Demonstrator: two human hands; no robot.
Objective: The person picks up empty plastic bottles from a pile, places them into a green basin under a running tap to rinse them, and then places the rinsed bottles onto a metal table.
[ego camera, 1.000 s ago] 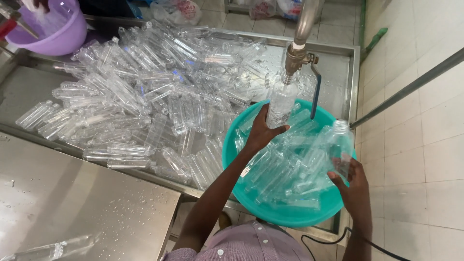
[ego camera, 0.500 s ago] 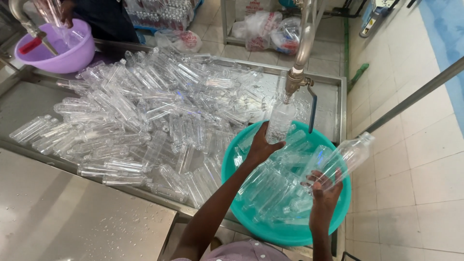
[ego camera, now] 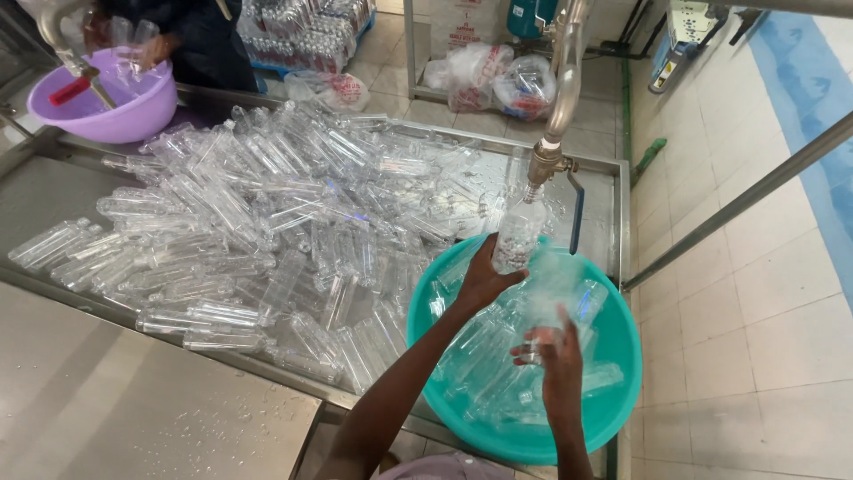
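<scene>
My left hand (ego camera: 484, 283) is clamped around a clear bottle (ego camera: 518, 233) held upright under the tap (ego camera: 544, 164), while my right hand (ego camera: 557, 363) grips a second, blurred bottle (ego camera: 558, 298) over the teal basin (ego camera: 613, 404) of bottles.

The right hand (ego camera: 555, 360) is motion-blurred, so whatever its fingers (ego camera: 533, 351) grip cannot be told.
</scene>
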